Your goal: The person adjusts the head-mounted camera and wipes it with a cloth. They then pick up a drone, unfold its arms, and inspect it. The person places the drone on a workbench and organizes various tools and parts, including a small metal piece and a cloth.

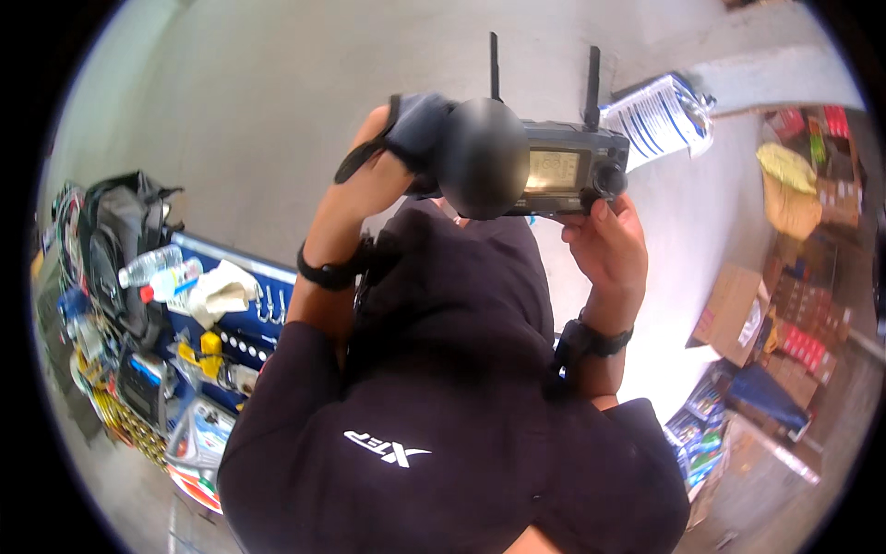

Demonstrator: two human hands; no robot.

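Observation:
A dark handheld remote controller (556, 170) is held up in front of me, with two black antennas, a lit yellowish screen and a round knob at its right end. My right hand (607, 242) grips its lower right corner, thumb by the knob and fingers curled beneath. My left hand (389, 170), with a dark grey strapped piece over its back, reaches to the controller's left end. A blurred dark round shape (484, 159) covers that end and hides my left fingers, so their hold cannot be made out. Both wrists wear black bands.
At the left a blue surface (189, 314) holds clear bottles (152, 266), a whitish cloth (224, 292) and yellow tools (210, 355). A grey backpack (120, 242) lies behind. At the right are a white striped bag (657, 120) and open cardboard boxes (734, 312).

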